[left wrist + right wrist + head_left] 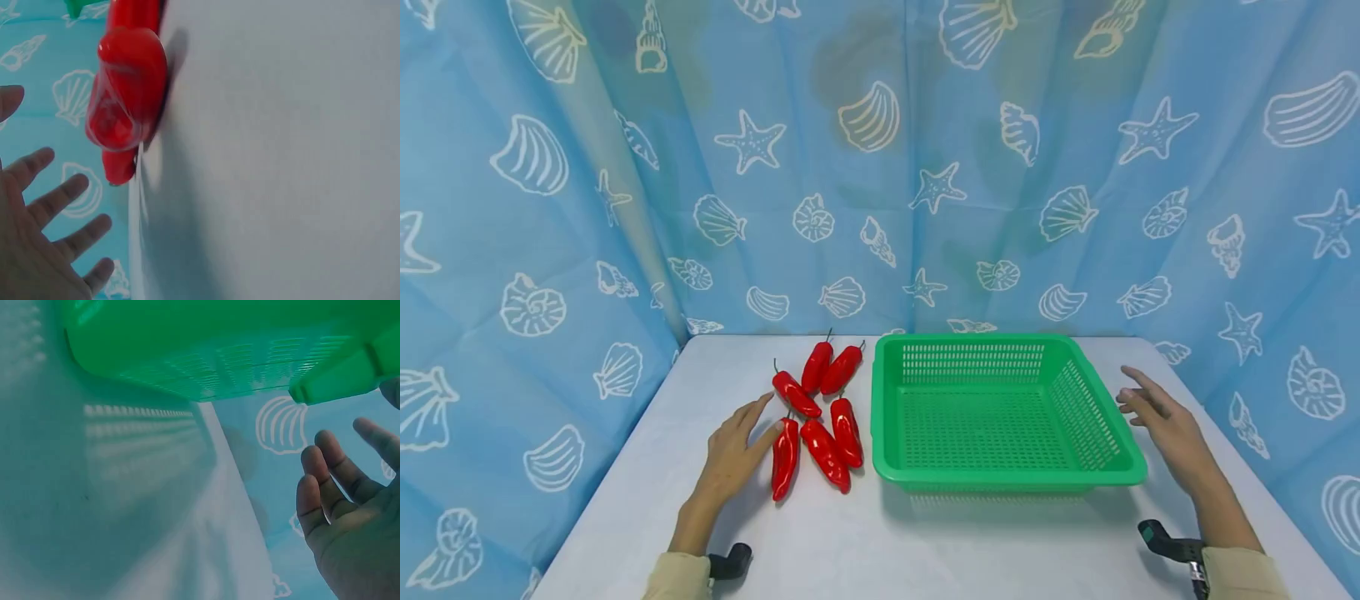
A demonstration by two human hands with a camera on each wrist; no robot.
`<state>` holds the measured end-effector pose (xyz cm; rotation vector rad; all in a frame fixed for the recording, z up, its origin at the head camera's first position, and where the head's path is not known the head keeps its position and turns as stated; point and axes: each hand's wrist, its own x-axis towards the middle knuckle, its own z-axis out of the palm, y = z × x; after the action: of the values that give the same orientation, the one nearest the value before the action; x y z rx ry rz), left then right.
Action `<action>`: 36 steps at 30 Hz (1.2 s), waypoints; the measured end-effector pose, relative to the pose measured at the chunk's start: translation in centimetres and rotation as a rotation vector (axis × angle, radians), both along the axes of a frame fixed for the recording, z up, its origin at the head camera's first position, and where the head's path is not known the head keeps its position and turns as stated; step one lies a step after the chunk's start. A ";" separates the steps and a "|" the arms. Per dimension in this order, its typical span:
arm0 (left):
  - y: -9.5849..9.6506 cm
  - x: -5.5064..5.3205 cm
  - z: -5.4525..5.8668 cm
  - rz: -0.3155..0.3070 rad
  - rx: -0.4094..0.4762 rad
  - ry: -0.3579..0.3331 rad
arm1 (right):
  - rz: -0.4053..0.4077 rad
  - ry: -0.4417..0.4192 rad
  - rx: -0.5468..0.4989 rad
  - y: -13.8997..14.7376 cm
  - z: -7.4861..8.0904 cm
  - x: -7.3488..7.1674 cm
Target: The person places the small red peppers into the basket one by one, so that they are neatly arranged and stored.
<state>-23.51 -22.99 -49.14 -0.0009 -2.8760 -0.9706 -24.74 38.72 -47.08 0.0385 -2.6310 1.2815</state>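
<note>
Several glossy red chili peppers (825, 456) with dark stems lie in a loose group left of centre on the white table. My left hand (730, 454) hovers at their left side, fingers spread and holding nothing. In the head view its thumb tip overlaps the top of the leftmost pepper (785, 462); the left wrist view shows a gap between fingers and the red peppers (128, 87). Right of the peppers stands a green plastic basket (1000, 477) with slotted walls and nothing in it. Beside its right wall, my right hand (1172, 433) is held with loosely bent fingers, gripping nothing.
White cloth covers the table (820, 550). A blue curtain (880, 208) printed with white shells and starfish hangs behind it and along both sides. Each wrist carries a black camera mount, such as the right wrist mount (1168, 543).
</note>
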 end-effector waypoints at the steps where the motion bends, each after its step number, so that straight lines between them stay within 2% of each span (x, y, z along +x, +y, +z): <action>1: 0.1 0.0 -0.1 0.006 0.021 -0.006 | -0.002 -0.003 -0.010 0.0 -0.1 0.0; 9: 1.5 0.2 -0.5 0.023 0.201 -0.016 | 0.031 -0.069 -0.155 0.1 -2.1 0.6; 15: 1.7 0.1 -1.3 0.056 0.257 -0.012 | 0.203 -0.026 -0.510 0.6 -3.0 0.7; 17: 1.6 0.0 -1.6 0.067 0.267 -0.009 | 0.253 -0.022 -0.580 0.6 -3.0 0.6; 20: 1.5 -0.1 -1.8 0.082 0.264 0.000 | 0.258 -0.029 -0.587 0.5 -2.9 0.4; 28: 1.0 -0.1 -1.9 0.124 0.218 0.001 | 0.194 -0.094 -0.577 -0.5 -1.7 -0.7; 31: 0.8 -0.3 -2.1 0.125 0.210 0.009 | 0.172 -0.101 -0.563 -0.8 -1.7 -0.8; 36: 0.6 -0.4 -2.4 0.143 0.200 0.003 | 0.188 -0.083 -0.552 -0.9 -2.0 -0.8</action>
<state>-23.96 -22.36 -51.57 0.2158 -2.7186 -1.2211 -25.58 37.79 -49.04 0.1494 -2.2824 2.0679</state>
